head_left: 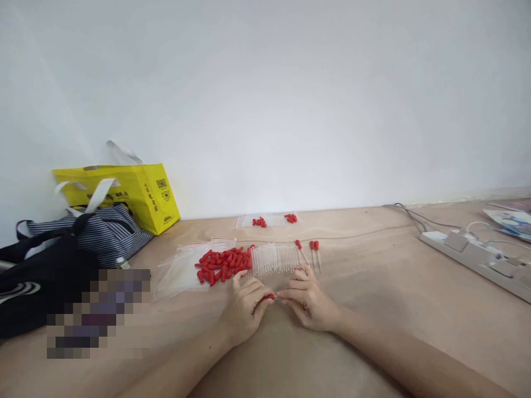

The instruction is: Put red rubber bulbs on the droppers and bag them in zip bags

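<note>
Between the thumb and fingers of my left hand (245, 308) is a red rubber dropper bulb (269, 297). My right hand (310, 303) pinches a thin clear dropper tube (276, 297), whose end meets the mouth of the bulb; how far it sits inside is too small to tell. Beyond the hands lies a row of clear dropper tubes (271, 258). A heap of red bulbs (224, 262) rests to its left, on clear zip bags (178, 272). At the row's right end are 3 droppers (316, 246) with red bulbs on their tubes.
Near the wall lies another clear bag (244, 222) with several red-bulbed droppers (291, 218). A yellow bag (160, 193), a striped bag (110, 237) and a black bag (50, 276) stand at left. On the right is a white power strip (477, 262) with plugs and cables.
</note>
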Motion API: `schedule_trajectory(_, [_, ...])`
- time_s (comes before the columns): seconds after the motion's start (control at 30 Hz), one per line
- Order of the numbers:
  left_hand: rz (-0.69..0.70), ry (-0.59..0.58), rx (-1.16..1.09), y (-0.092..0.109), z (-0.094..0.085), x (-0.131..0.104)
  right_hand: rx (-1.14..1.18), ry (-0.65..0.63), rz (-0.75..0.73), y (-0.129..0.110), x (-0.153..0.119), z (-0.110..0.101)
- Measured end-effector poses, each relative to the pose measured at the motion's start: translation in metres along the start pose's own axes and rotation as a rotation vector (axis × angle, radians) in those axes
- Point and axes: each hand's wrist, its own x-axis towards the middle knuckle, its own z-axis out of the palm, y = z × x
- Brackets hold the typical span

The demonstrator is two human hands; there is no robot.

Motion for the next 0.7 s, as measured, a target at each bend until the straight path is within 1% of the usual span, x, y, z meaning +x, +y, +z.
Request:
schedule_trajectory(0.1, [0.020,-0.020,-0.011,0.001,0.001,0.000,0.044,-0.016,-0.002,0.002,0.002,-0.001])
schedule_trajectory(0.17, [0.036,-0.027,-0.007,0.000,0.002,0.001,0.069,-0.026,0.024,0.005,0.002,0.000])
schedule_trajectory(0.3, [0.034,0.030,0.043,-0.005,0.002,0.001,0.047,-0.028,0.110,0.011,-0.001,-0.002])
schedule_trajectory(0.43, [0.040,0.075,0.065,-0.011,0.002,0.000,-0.063,-0.057,0.113,0.015,-0.005,-0.006])
schedule_trajectory(0.53, [0.046,0.084,0.062,-0.011,0.004,-0.002,-0.108,-0.027,0.099,0.013,-0.007,-0.005])
schedule_trajectory(0.7, [0.011,0.090,0.045,-0.003,0.003,-0.004,-0.116,0.047,0.103,0.004,-0.007,0.003])
